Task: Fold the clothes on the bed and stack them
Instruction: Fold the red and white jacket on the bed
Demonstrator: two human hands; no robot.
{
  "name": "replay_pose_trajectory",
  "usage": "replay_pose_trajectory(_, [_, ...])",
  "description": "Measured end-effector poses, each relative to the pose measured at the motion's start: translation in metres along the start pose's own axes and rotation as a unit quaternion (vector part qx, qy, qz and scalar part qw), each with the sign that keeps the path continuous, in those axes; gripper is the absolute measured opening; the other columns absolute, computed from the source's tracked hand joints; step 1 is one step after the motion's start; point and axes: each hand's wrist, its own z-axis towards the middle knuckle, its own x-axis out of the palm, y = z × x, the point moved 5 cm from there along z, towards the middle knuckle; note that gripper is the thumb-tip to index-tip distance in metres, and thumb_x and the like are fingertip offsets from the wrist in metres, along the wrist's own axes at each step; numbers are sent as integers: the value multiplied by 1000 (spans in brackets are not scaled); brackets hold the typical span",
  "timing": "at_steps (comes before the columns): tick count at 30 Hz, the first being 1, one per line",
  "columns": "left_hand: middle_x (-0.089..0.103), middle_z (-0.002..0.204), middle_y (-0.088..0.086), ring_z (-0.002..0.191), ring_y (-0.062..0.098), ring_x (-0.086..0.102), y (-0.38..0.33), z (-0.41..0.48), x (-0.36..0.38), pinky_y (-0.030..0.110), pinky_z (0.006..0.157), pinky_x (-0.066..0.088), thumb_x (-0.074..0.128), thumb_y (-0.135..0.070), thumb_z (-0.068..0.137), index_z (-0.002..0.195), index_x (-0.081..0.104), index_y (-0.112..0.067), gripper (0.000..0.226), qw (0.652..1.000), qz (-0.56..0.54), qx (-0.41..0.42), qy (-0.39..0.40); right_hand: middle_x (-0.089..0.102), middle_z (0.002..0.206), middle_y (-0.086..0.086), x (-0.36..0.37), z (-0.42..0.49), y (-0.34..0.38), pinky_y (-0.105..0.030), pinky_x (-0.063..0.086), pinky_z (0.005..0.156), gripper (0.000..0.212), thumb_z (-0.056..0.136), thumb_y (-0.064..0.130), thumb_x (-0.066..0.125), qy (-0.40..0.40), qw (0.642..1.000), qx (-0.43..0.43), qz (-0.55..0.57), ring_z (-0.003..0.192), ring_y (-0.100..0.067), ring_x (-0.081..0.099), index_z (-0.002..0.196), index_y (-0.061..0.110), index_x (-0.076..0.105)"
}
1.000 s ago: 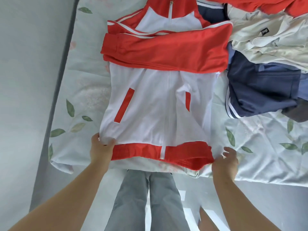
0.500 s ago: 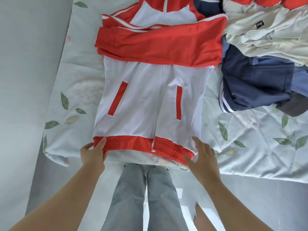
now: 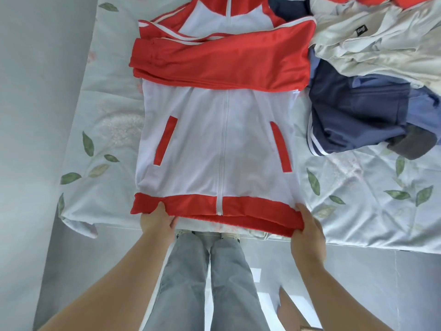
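Your jacket [image 3: 214, 144], white with a red hem band and red pocket trims, lies face up and zipped on the bed [image 3: 358, 211], its collar at the far side and its hem at the near edge just in front of your legs [image 3: 202, 283]. Both red sleeves [image 3: 222, 65] are folded flat across the chest, one on top of the other, in a band that reaches from one side of the jacket to the other. Your left hand [image 3: 156, 222] grips the hem near its left corner, thumb on top and fingers tucked underneath. Your right hand [image 3: 307, 231] holds the right corner the same way, fingers curled round the red band, which is lifted a little off the sheet there. On your right a loose pile crowds the jacket: a navy garment [image 3: 353, 115] with white stripes lies just beside the sleeve ends and looks to touch them, a cream garment [image 3: 381, 41] is heaped over its far part, a grey piece [image 3: 415, 144] pokes out at its right, and another red garment [image 3: 381, 0] shows at the top edge of view. On your left only leaf-printed sheet lies between the jacket and the side of the bed
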Motion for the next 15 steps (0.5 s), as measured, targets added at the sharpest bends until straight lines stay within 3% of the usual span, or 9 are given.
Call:
replay_pose_trajectory(2, [54, 116, 9, 100, 25, 61, 16, -6, 1, 37, 88, 52, 47, -21, 99, 137, 43, -10, 40, 999, 8, -39, -12, 62, 112, -11, 7, -6, -23, -41, 51, 72, 67, 82, -7, 28, 22, 968, 180, 171, 79, -29, 57, 126, 36, 54])
replay_pose_trajectory(4, [54, 123, 11, 110, 27, 58, 24, -4, -3, 36, 89, 52, 42, -27, 100, 139, 41, -9, 42, 998, 20, -62, -26, 61, 101, -10, 13, -4, -35, -36, 45, 66, 62, 85, -5, 24, 30, 929, 274, 245, 72, -26, 53, 122, 32, 57])
replay_pose_trajectory(6, [57, 122, 7, 99, 23, 60, 24, 1, -9, 33, 78, 52, 51, -37, 96, 135, 43, -15, 46, 996, -6, -79, -41, 58, 97, -7, 5, 6, -28, -35, 42, 70, 48, 87, -1, 29, -33, 940, 266, 210, 79, -29, 54, 118, 20, 60])
replay_pose_trajectory(8, [55, 117, 4, 96, 23, 59, 18, 9, -16, 33, 73, 53, 65, -40, 86, 132, 42, -16, 56, 995, -30, -54, -73, 57, 112, -8, -2, 18, -12, -40, 44, 83, 35, 89, 10, 41, -89, 959, 206, 174, 101, -34, 54, 122, 14, 53])
replay_pose_trajectory(10, [52, 114, 2, 95, 24, 58, 9, 13, -22, 34, 76, 54, 71, -31, 83, 125, 45, -14, 53, 995, -27, 0, -94, 53, 121, -8, 5, 29, 2, -43, 43, 89, 46, 86, 22, 55, -43, 974, 166, 148, 108, -34, 51, 130, 15, 43])
replay_pose_trajectory(12, [57, 108, 2, 90, 24, 59, 1, 18, -29, 35, 82, 54, 69, -22, 84, 115, 52, -14, 36, 993, 2, 63, -102, 58, 106, -9, 12, 35, 6, -37, 43, 78, 43, 83, 19, 60, 22, 985, 153, 80, 94, -32, 53, 124, 12, 48])
replay_pose_trajectory(15, [61, 101, 2, 89, 24, 61, -9, 24, -43, 38, 89, 52, 67, -11, 83, 100, 53, -16, 22, 989, 35, 96, -110, 60, 90, -13, 5, 38, -4, -34, 39, 69, 25, 85, 8, 54, -3, 984, 172, 54, 81, -32, 50, 109, 4, 59])
